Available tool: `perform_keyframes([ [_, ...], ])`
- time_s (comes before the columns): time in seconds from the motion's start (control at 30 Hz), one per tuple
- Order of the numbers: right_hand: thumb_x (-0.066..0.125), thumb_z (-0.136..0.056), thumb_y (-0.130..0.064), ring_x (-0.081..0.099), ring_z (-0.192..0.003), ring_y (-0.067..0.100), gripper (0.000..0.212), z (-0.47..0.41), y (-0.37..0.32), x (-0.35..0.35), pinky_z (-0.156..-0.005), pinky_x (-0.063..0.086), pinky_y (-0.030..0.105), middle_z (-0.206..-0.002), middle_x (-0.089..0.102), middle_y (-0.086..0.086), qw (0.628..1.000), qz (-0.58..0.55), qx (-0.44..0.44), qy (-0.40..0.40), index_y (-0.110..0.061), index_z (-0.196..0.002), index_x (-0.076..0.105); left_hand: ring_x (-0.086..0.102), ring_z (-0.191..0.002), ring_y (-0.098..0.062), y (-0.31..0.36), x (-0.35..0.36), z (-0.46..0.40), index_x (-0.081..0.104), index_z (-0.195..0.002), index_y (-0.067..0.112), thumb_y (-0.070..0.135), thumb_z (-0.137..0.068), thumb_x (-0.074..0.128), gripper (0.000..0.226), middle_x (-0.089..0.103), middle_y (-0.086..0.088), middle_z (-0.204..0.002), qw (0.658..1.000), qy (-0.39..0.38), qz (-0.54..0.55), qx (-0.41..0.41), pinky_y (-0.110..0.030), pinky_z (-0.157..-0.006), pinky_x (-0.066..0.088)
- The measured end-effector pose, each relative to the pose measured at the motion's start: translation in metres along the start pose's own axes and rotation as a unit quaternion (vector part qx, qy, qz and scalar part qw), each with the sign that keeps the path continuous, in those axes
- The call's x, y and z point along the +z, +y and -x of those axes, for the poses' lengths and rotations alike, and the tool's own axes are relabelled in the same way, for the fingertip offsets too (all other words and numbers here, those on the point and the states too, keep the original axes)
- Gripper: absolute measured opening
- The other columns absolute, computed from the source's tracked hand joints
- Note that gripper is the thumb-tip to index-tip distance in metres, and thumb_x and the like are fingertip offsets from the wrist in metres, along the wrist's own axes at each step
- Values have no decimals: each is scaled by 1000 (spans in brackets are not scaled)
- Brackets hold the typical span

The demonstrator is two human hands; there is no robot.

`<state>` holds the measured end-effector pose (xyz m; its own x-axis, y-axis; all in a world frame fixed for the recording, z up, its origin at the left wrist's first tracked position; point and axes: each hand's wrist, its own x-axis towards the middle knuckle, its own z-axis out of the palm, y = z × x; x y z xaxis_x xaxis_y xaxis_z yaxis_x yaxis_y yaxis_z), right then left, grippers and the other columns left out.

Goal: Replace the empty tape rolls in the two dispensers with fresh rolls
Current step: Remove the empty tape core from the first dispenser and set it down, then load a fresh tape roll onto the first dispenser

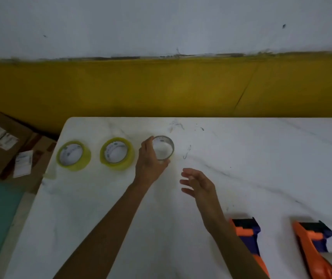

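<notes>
Two fresh yellowish tape rolls [73, 155] [117, 154] lie flat side by side at the table's far left. Just right of them stands an empty grey core [166, 144], and my left hand [150, 162] grips its near left rim. My right hand [198, 183] hovers open a little nearer and to the right, holding nothing. Two orange and blue tape dispensers lie at the near right: one [246, 233] is partly behind my right forearm, the other [314, 240] still carries a pale roll at the frame's bottom edge.
The white marble table [241, 158] ends at a rounded far left corner. Brown cardboard boxes [4, 141] with paper labels sit on the floor to the left. A yellow band of wall runs behind the table.
</notes>
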<state>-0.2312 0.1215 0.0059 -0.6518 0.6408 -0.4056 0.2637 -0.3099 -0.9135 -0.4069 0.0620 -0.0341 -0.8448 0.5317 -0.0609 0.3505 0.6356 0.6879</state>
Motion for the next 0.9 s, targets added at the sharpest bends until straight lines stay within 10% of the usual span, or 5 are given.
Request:
perform_keyframes([
  [0.27, 45, -99, -20, 71, -92, 21, 25, 2, 15, 3, -83, 59, 37, -103, 73, 4, 1000, 6, 20, 1, -17, -105, 69, 29, -138, -31, -39, -12, 8, 19, -144, 9, 50, -66, 73, 103, 32, -15, -149, 982, -21, -150, 112, -47, -114, 29],
  [0.53, 43, -100, -15, 70, -94, 28, 25, 13, 16, 15, -83, 58, 38, -100, 73, 6, 999, 13, 34, -29, -15, -103, 68, 63, -107, -35, -110, -66, 16, 65, -102, 8, 7, -68, 68, 34, 71, -20, -108, 955, 45, -285, 73, -46, -107, 34],
  [0.7, 48, -98, -15, 69, -96, 24, 22, 34, 9, 19, -80, 58, 35, -108, 71, -1, 997, 11, -48, -61, -20, -115, 62, 66, -88, -31, -42, -110, 45, 68, -99, 13, 23, -84, 62, 19, 72, -16, -96, 996, -1, 36, -85, -39, -80, 52],
  [0.9, 71, -83, -28, 54, -122, 2, 63, 74, -6, -3, -99, 46, 16, -133, 56, -16, 970, 107, -120, -184, -28, -139, 42, 71, -89, -28, 48, -113, 120, 71, -97, 7, 22, -82, 62, 23, 75, -15, -97, 862, -77, 443, -233, -46, -83, 55],
])
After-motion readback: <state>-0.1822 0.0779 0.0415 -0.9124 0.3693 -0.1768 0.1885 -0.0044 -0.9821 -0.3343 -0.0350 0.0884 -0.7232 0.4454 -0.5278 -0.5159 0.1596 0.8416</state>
